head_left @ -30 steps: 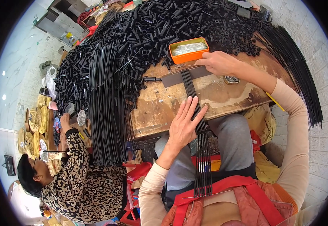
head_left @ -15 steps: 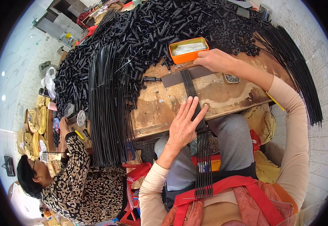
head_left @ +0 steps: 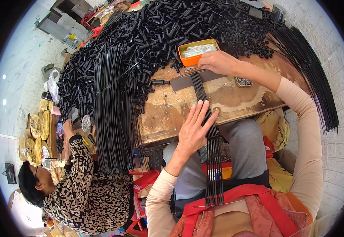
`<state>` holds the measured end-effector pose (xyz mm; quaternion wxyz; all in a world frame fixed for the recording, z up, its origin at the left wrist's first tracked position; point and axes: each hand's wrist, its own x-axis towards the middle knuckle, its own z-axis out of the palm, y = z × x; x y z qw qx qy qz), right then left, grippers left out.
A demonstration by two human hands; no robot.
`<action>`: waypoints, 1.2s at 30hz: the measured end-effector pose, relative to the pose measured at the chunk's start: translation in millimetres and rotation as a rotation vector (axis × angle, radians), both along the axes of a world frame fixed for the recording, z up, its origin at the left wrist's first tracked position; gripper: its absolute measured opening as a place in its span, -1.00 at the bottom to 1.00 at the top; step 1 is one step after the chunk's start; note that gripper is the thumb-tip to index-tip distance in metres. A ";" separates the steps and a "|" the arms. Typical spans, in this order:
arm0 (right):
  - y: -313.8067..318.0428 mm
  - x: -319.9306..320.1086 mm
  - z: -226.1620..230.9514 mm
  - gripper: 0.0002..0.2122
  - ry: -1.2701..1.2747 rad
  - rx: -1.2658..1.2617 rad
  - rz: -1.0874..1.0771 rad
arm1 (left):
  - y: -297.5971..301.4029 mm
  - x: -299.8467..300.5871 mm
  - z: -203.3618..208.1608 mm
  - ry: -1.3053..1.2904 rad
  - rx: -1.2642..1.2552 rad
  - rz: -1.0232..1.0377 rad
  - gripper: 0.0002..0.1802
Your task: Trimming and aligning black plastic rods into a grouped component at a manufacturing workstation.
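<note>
My left hand [head_left: 195,128] lies flat with fingers stretched across a row of thin black rods [head_left: 213,166]. These rods run from the wooden table over its near edge towards my lap. Their far ends rest on a flat dark metal strip [head_left: 182,82]. Just beyond those ends my right hand [head_left: 220,63] hovers over the strip, thumb and fingers pinched together; what they hold is hidden. Close by its fingertips stands an orange tin [head_left: 190,61] of thin pale sticks or wires [head_left: 198,50]. A black cylindrical piece [head_left: 160,82] touches or nearly touches the strip's left end.
A large heap of black plastic parts [head_left: 168,27] covers the table's far side. Long black rods [head_left: 114,106] hang over the edge at left, more [head_left: 312,75] at right. A small tray of metal bits [head_left: 243,82] sits right. A co-worker [head_left: 81,177] works at left.
My right hand has slid a little to the left along the strip, towards the rods' far ends. My left hand stays in place on the rods.
</note>
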<state>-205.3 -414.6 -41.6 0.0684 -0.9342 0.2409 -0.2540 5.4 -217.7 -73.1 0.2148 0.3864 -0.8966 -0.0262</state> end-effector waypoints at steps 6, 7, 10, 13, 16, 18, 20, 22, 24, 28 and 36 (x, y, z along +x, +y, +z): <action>10.7 -0.6 19.5 -0.73 -0.217 -0.092 -0.073 | 14.2 -3.4 24.1 -0.019 0.047 0.047 -0.14; 34.4 -8.1 46.6 -0.64 -0.119 0.212 -0.111 | 18.3 -2.1 31.1 -0.017 0.079 0.095 -0.18; 124.0 -22.1 81.5 -0.39 0.001 0.484 0.282 | 17.8 39.1 46.3 -0.117 0.273 0.155 -0.13; 198.0 -0.8 32.2 -0.43 -0.096 0.676 0.453 | -53.6 10.9 23.0 0.095 -0.002 -0.016 -0.31; 210.6 12.6 -0.7 -0.66 -0.190 0.694 0.294 | -94.1 5.1 -10.0 0.178 0.078 -0.202 -0.47; 205.9 11.2 32.5 -0.74 -0.115 0.791 0.174 | -102.4 5.0 -25.4 0.293 0.121 -0.176 -0.53; 201.1 8.7 86.9 -0.85 -0.171 0.871 0.174 | -93.9 -5.5 -8.2 0.693 0.135 -0.393 -0.54; 196.5 6.3 147.8 -0.83 -0.303 0.724 0.220 | -60.2 -16.6 9.0 0.975 0.995 -0.058 -0.47; 194.1 -2.1 201.0 -0.81 -0.389 0.804 0.317 | -8.6 -21.9 44.1 0.857 0.910 -0.187 -0.72; 229.6 -3.3 261.7 -0.81 -0.347 1.068 0.314 | 105.4 -38.4 71.3 0.880 0.968 -0.409 -0.74; 289.5 -34.1 225.8 -0.76 -0.120 -0.658 -0.285 | 120.0 -21.2 96.2 0.857 0.342 0.152 -0.91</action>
